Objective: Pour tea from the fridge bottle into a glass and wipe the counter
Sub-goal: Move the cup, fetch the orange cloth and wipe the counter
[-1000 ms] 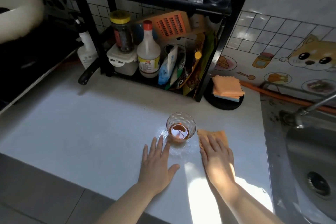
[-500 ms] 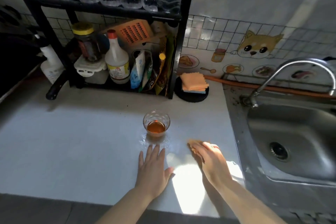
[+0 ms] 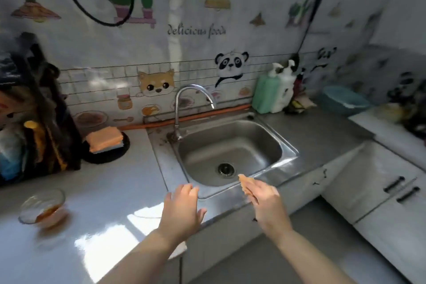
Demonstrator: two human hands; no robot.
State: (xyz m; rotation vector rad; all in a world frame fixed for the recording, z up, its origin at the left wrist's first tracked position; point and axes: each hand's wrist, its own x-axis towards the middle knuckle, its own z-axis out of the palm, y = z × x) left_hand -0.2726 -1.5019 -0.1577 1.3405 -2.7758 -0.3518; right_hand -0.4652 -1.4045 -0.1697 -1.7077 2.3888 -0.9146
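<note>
One small orange cloth [image 3: 244, 184] is pinched by the right hand [image 3: 265, 202] over the rim of the steel sink [image 3: 291, 150]; the left hand [image 3: 182, 205] is spread, empty.

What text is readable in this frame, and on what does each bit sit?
"delicious foods": script lettering on the wall sticker, above the faucet.
Green bottle and white bottle by the wall: no label legible.
Packets at far left: too blurred to read.
Glass and the cloth in the right hand: no print visible.
</note>
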